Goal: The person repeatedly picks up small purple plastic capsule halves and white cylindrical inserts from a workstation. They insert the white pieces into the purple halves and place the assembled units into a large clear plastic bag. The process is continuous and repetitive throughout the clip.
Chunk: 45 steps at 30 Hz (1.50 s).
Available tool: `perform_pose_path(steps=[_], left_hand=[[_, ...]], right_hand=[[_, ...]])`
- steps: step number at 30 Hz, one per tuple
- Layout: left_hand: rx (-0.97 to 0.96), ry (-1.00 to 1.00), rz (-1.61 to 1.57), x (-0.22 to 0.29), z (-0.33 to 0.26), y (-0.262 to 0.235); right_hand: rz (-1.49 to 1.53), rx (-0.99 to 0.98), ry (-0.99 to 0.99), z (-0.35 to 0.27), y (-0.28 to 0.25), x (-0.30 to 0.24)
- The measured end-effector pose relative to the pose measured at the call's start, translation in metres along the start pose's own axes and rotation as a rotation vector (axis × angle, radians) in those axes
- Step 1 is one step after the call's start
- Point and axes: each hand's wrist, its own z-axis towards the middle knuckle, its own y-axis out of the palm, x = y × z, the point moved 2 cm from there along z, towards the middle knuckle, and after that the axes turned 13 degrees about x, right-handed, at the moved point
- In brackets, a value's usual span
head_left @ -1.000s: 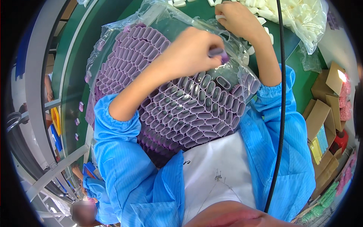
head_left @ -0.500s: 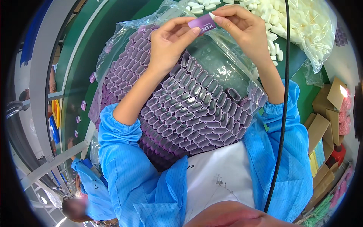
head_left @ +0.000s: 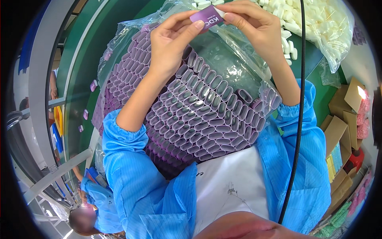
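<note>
Up at the far edge, my left hand point(head_left: 170, 44) grips a purple oval sleeve point(head_left: 205, 17) between thumb and fingers. My right hand point(head_left: 254, 31) pinches a white block point(head_left: 219, 13) at the right end of that sleeve. Part of the white block shows outside the sleeve; how deep it sits inside is hidden. Below my forearms stand many purple oval sleeves point(head_left: 199, 115), packed side by side with their openings up. One loose sleeve point(head_left: 244, 96) leans at the right side of the pack.
White blocks point(head_left: 292, 28) lie heaped in a clear plastic bag point(head_left: 338, 44) at the far right. Several purple pieces ride a green belt point(head_left: 75, 99) at left. A black cable point(head_left: 296, 139) hangs across the right side. Cardboard boxes point(head_left: 334, 135) and a co-worker point(head_left: 97, 203) are nearby.
Both hands have shifted slightly left and up with the sleeve and white block. The purple pieces on the belt have moved, and the co-worker at lower left has shifted.
</note>
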Motion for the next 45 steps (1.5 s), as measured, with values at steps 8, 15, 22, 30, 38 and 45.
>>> perform_pose_path(steps=[8,15,22,30,38,45], left_hand=[[-0.025,-0.043,0.017,0.006,-0.003,0.003],[0.012,-0.163,-0.056,0.003,-0.006,0.004],[0.034,-0.192,-0.174,0.003,0.004,0.0],[0.355,-0.111,0.506,0.042,0.139,-0.183],[0.303,0.062,1.788,0.022,0.145,-0.25],[-0.458,0.858,1.102,0.046,-0.003,0.025]], right_hand=[[0.175,-0.033,0.061,-0.003,-0.003,0.008],[-0.058,-0.013,-0.197,-0.006,0.003,0.001],[-0.094,-0.014,-0.194,-0.003,0.004,-0.005],[-0.3,0.159,0.185,0.026,-0.044,0.019],[-1.136,-0.41,0.193,0.002,-0.068,0.009],[-1.231,-0.493,0.116,-0.007,-0.061,0.018]])
